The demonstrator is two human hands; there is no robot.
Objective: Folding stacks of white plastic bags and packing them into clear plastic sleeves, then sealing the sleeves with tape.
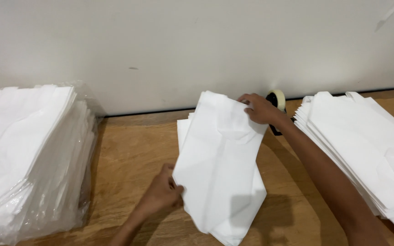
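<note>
Head view, one entry per item. Your left hand (163, 193) pinches the lower left edge of a flat white paper bag (220, 159), thumb on top, the other fingers tucked under and hidden. Your right hand (260, 108) grips the same bag's upper right corner, fingers pressed together over the edge. The bag lies tilted on the wooden table (133, 150), middle of the view, resting on at least one more like it; how many are underneath cannot be told.

Container: a clear plastic wrapper (85, 150) at the left, holding a thick stack of white folded bags (19, 141); its lower and left parts are cut off by the frame.

Unwrapped: a fanned pile of white bags (365, 141) at the right, running out of the frame at the bottom corner.

Partly hidden: a roll of tape on a black dispenser (277, 98), against the pale wall (183, 45), just behind your right hand.
</note>
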